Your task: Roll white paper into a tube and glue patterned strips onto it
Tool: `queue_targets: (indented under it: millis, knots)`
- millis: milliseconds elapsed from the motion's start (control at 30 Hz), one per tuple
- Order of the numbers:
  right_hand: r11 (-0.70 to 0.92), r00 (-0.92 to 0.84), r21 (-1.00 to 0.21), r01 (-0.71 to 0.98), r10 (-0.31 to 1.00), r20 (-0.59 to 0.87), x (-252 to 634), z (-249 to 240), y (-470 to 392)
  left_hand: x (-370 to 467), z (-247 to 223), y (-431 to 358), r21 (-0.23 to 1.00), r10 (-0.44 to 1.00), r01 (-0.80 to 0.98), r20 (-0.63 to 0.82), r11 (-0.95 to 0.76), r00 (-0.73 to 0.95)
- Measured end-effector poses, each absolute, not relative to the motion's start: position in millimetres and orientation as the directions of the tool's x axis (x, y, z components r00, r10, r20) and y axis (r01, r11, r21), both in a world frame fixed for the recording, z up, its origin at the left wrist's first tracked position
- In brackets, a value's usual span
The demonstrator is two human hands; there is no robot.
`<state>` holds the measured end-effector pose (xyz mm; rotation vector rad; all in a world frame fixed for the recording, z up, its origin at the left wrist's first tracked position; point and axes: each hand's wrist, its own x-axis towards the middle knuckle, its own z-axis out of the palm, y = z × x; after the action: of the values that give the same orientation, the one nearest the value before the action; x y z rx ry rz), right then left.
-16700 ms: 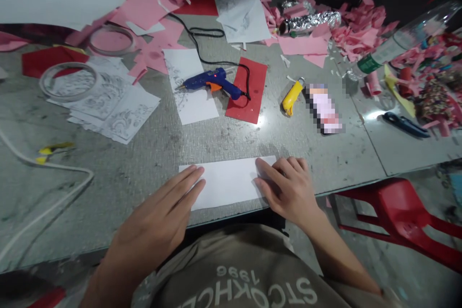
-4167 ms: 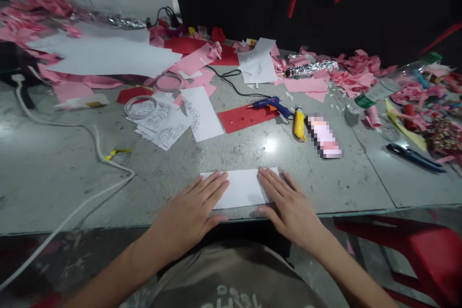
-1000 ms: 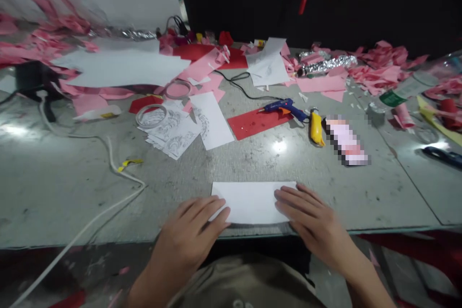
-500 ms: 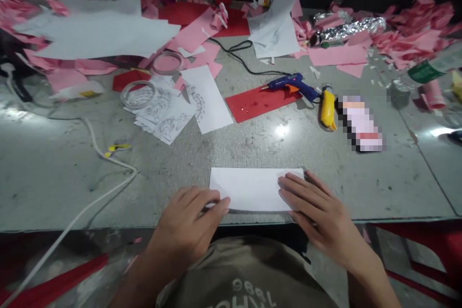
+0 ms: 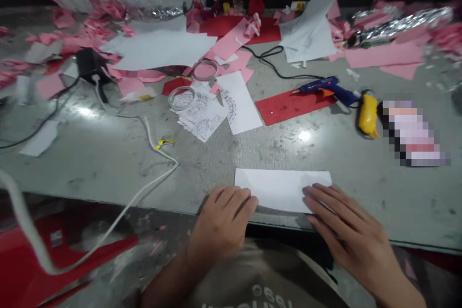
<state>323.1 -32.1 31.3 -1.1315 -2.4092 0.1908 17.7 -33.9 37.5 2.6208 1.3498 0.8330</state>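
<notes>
A folded white paper strip [image 5: 276, 186] lies near the table's front edge. My left hand [image 5: 225, 219] pinches its left end, thumb against curled fingers. My right hand [image 5: 352, 224] rests flat on its right end, fingers stretched out. Beyond the strip, a blue glue gun [image 5: 327, 89] lies on a red card [image 5: 277, 109]. A yellow cutter [image 5: 368, 114] is to its right, beside a blurred-out phone [image 5: 415, 132]. Printed white sheets [image 5: 205, 118] are stacked at the left, with a tape roll [image 5: 181, 98] on them.
A white cable [image 5: 159, 180] runs over the front edge at the left, from a black adapter [image 5: 90, 65]. Large white sheets [image 5: 159, 45], pink scraps [image 5: 384, 53] and foil-wrapped rolls [image 5: 407, 26] lie along the back. A red stool [image 5: 21, 260] stands below left.
The view has turned left, so the table things and both hands appear farther right. More of the left side shows. Both hands remain at the strip's ends.
</notes>
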Motion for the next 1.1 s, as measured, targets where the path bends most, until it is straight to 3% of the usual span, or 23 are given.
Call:
queue_targets:
  millis: [200,367,533,767,900,1100]
  knots:
    - [0.598,-0.504,-0.390,0.700,0.801,0.325,319,34,-31,22,33,-33,0.310,0.798,0.758,0.420,-0.574,0.432]
    - [0.581,-0.483,-0.400,0.709,0.813,0.327,315,41,-23,12,38,-22,0.101,0.639,0.691,0.496,-0.716,0.589]
    - [0.649,-0.556,-0.334,0.684,0.760,0.337,319,38,-14,3,39,-14,-0.022,0.586,0.661,0.440,-0.750,0.680]
    - [0.801,-0.712,-0.203,0.563,0.595,0.372,315,37,-14,1,31,-16,0.044,0.633,0.672,0.385,-0.739,0.672]
    - [0.758,-0.681,-0.217,0.615,0.649,0.339,307,39,-11,1,34,-11,0.040,0.619,0.664,0.406,-0.747,0.672]
    - [0.645,-0.517,-0.341,0.684,0.759,0.397,301,39,-9,8,37,-8,0.234,0.647,0.623,0.479,-0.746,0.594]
